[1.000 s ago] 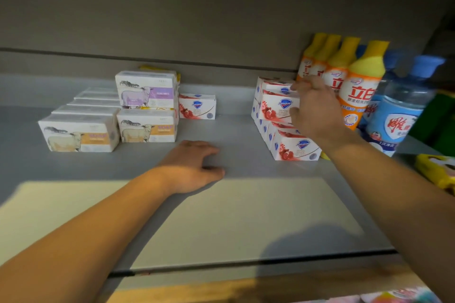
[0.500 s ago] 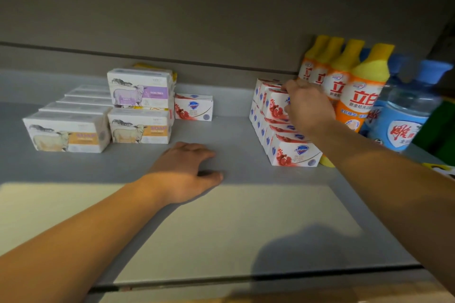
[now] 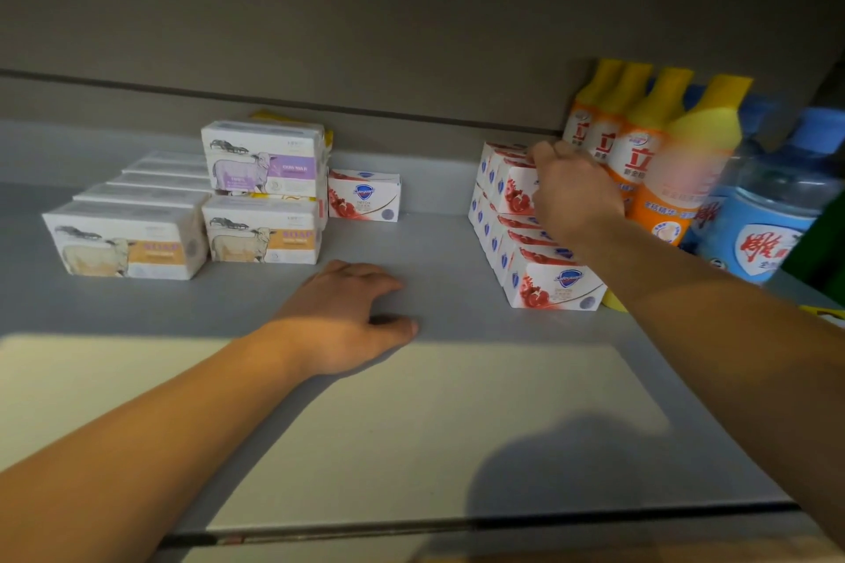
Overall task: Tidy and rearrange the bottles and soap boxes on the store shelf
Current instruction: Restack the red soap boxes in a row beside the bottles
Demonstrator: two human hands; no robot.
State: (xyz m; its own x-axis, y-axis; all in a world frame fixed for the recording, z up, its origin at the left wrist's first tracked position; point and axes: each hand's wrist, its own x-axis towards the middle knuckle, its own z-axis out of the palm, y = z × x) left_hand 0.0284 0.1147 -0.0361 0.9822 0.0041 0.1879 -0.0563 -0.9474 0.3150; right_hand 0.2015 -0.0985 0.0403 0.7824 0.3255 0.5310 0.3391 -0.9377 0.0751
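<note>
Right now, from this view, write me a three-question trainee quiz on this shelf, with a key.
1. True or false: the left hand rests on the shelf holding nothing.
2. Which product is the right hand touching? A) a sheep soap box B) the top red soap box in the stacked row C) a blue bottle
3. Fill in: the lone red soap box stands just right of the ____ soap boxes.

Key: 1 true; 2 B; 3 sheep.
</note>
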